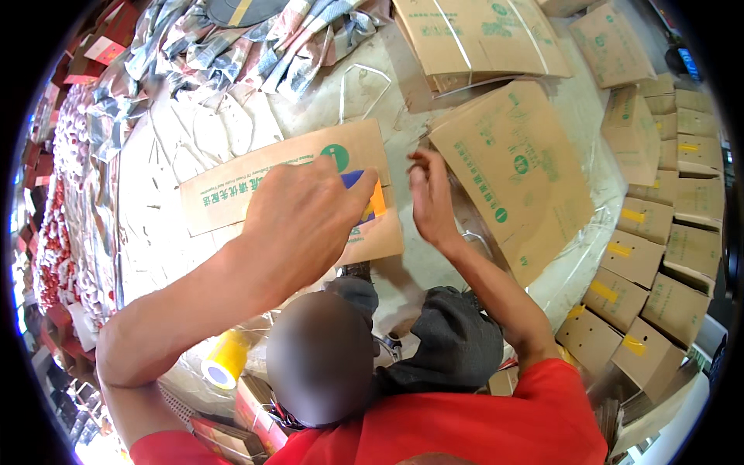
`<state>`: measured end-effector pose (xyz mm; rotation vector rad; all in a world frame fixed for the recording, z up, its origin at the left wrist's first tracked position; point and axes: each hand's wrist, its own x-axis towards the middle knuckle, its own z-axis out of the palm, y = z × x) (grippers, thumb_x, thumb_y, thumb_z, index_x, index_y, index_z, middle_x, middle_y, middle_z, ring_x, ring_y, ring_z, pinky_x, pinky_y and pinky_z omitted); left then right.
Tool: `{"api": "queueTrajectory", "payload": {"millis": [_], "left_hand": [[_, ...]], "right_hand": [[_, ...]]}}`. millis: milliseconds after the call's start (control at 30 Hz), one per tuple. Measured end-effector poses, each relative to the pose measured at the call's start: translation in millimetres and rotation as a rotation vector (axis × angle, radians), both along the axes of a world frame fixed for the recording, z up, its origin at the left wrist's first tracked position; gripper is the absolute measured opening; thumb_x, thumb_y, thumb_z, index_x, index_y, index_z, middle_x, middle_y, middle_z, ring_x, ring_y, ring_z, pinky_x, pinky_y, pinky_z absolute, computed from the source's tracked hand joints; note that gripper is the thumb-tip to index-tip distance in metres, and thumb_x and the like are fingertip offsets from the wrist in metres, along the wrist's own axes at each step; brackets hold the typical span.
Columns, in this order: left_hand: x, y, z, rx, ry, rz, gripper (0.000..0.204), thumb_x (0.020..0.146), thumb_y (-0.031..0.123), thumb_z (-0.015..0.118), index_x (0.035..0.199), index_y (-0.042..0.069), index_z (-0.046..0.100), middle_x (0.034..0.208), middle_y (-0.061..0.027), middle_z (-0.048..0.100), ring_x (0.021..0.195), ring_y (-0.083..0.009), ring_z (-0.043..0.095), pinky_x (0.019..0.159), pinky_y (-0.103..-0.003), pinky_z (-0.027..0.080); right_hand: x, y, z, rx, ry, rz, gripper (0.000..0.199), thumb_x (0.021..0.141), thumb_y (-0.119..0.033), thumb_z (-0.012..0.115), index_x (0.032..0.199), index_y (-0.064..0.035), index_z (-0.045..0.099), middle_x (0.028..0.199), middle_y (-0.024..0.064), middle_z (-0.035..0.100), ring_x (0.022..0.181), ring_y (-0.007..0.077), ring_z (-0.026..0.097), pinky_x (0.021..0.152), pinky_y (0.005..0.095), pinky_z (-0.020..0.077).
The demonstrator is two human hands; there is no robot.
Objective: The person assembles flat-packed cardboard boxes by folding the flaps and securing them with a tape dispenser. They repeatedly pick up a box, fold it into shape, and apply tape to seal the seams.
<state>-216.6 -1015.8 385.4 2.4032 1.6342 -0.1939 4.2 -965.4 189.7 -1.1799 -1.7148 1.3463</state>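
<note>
on the table (194, 139), a flat carton (256, 182) is pressed under the left hand (298, 225), which is clenched round a tape dispenser (370, 203); the right hand (430, 201) is held open just beside it, grasping nothing

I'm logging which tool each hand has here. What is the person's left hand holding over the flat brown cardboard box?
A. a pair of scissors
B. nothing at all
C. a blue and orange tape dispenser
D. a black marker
C: the left hand grips a blue and orange tape dispenser on the flat brown cardboard box; the right hand hovers beside it, holding nothing visible.
</note>
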Motion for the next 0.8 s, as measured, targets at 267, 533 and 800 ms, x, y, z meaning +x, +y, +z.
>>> {"api": "queueTrajectory", "payload": {"millis": [267, 533, 800], "left_hand": [[-7, 12, -20, 0.113, -0.014, -0.183, 0.027, 0.093, 0.027, 0.065, 0.115, 0.011, 0.067, 0.087, -0.0133, 0.07, 0.078, -0.0351, 0.07, 0.066, -0.046, 0.052], [-24, 10, 11, -0.152, 0.137, -0.141, 0.019, 0.078, 0.014, 0.076, 0.096, 0.008, 0.081, 0.098, -0.0139, 0.079, 0.099, -0.0327, 0.077, 0.077, -0.042, 0.061], [-35, -2, 4, -0.111, 0.186, -0.08, 0.02, 0.075, 0.016, 0.081, 0.094, 0.01, 0.082, 0.098, -0.013, 0.079, 0.099, -0.0326, 0.077, 0.073, -0.045, 0.061]], "right_hand": [[5, -46, 71, -0.102, -0.14, 0.457, 0.061, 0.11, -0.035, 0.05, 0.157, 0.0001, 0.033, 0.148, 0.0199, 0.053, 0.139, 0.0304, 0.049, 0.118, 0.0419, 0.0358], [-1, -63, 70, -0.293, -0.093, 0.305, 0.068, 0.11, -0.051, 0.046, 0.157, -0.0027, 0.04, 0.142, 0.0121, 0.059, 0.129, 0.0239, 0.054, 0.11, 0.0396, 0.044], [-42, -32, 87, -0.341, -0.271, 0.063, 0.068, 0.106, -0.051, 0.05, 0.139, 0.0081, 0.058, 0.14, 0.0227, 0.063, 0.129, 0.0291, 0.058, 0.103, 0.0442, 0.0481]]}}
